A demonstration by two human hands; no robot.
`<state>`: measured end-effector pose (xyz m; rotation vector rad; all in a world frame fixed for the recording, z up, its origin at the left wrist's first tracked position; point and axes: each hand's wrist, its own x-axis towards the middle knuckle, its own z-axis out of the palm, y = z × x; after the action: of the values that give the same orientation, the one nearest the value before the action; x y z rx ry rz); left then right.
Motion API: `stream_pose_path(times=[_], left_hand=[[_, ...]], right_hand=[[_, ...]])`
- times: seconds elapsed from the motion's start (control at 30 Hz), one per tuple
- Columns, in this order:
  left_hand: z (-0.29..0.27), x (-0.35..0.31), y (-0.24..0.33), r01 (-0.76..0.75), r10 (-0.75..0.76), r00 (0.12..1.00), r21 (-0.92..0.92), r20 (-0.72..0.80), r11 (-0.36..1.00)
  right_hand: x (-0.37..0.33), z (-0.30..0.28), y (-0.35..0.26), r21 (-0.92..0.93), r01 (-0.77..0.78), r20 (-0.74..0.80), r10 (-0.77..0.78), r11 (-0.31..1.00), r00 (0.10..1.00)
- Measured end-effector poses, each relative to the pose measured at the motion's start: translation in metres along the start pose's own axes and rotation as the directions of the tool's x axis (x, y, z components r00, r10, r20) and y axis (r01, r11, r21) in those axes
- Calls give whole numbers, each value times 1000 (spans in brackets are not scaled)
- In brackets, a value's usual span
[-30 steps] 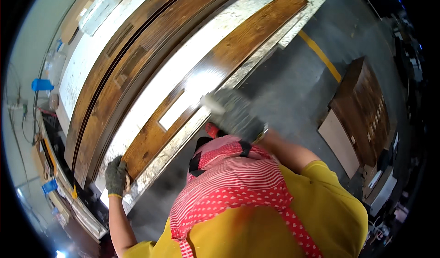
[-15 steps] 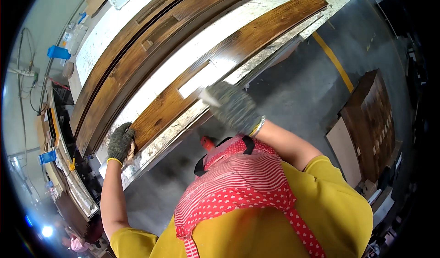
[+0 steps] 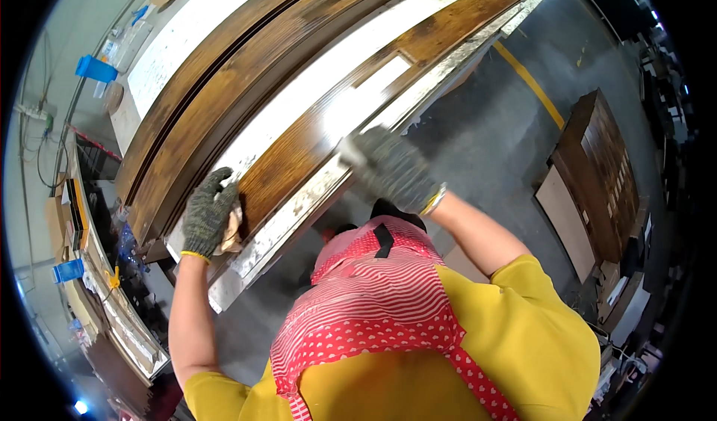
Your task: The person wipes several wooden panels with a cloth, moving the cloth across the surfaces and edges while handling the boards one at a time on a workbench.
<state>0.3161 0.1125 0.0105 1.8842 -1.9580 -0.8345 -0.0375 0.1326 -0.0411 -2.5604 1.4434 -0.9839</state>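
Near the middle of the frame, a brown plank [image 3: 295, 168] lies face up and aslant across the white surface [image 3: 336, 77], from left of centre to the upper right. From where I stand, its place along the near edge seems chosen for easy reach, since two boards [image 3: 246, 92] take up the far side, upper left. White shows through the slot [image 3: 382, 78] in the plank, towards its far end.

At the plank's near end, left of centre, sits the gloved left hand [image 3: 211, 213], fingers loosely bent and thumb apart, probably there to steady that end. A crumpled tan rag [image 3: 233, 228] pokes out beside the palm; I cannot tell whether it is gripped or merely trapped.

Just right of centre, the gloved right hand [image 3: 392, 168] has its fingers drawn together, apparently pinching a pale pad [image 3: 351, 150] by the plank's near edge (both are blurred, so contact is hard to judge). Holding the pad out front like that likely keeps the knuckles off the glossy face.

A blue cup [image 3: 95, 67] stands upper left, well apart from the work; a brown cabinet [image 3: 609, 171] rests on the floor [image 3: 478, 118] at right.
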Motion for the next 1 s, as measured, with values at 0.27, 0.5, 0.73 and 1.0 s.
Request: stream_pose_path(times=[0.27, 0.5, 0.73, 1.0], left_hand=[[-69, -58, -74, 48, -173, 965, 512, 199, 858], [-66, -65, -95, 150, -254, 943, 407, 216, 901], [-63, -61, -111, 155, -239, 945, 338, 224, 928], [-66, -58, -113, 167, -250, 925, 284, 286, 944]], right_hand=[[10, 5, 21, -62, -209, -105, 202, 976, 974], [21, 41, -100, 185, -74, -149, 102, 980, 984], [5, 22, -1, 38, -260, -99, 263, 965, 960], [6, 57, -122, 324, -173, 325, 63, 930, 944]])
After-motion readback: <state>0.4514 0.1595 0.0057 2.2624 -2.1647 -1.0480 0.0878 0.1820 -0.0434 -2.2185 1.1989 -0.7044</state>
